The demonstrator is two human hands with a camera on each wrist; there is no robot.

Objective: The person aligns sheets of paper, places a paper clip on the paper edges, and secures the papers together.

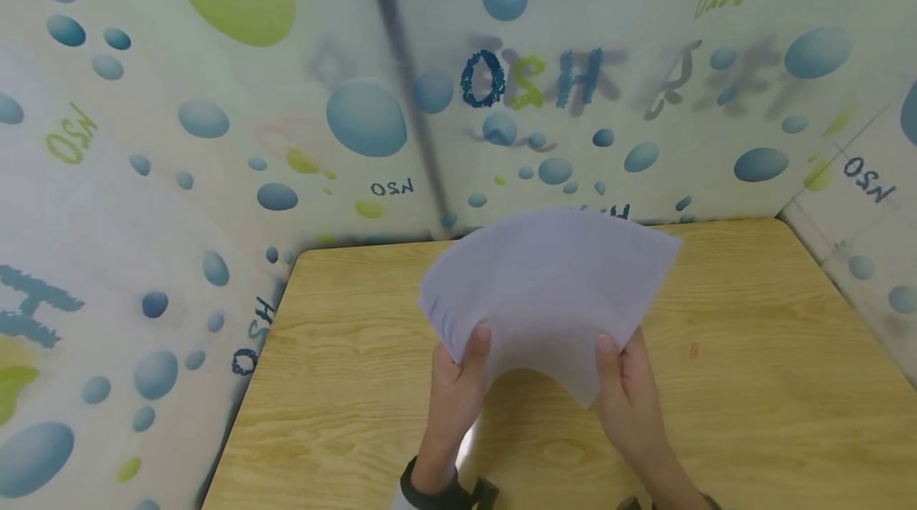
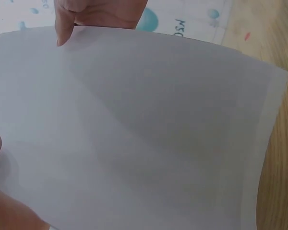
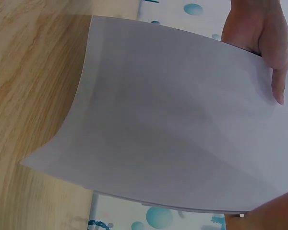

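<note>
Holding a small stack of white paper sheets [image 1: 548, 287] above a wooden table [image 1: 752, 367], left hand [image 1: 458, 383] and right hand [image 1: 630, 387] each pinching the near edge, thumbs on top. Sheets fanned slightly out of line at the edges, apparently not yet squared up or set down.

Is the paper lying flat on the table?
No, both hands hold the paper up above the wooden table.

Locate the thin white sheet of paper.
In the head view, the thin white sheet of paper is held mid-frame above the wooden table, pinched between left hand and right hand.
</note>
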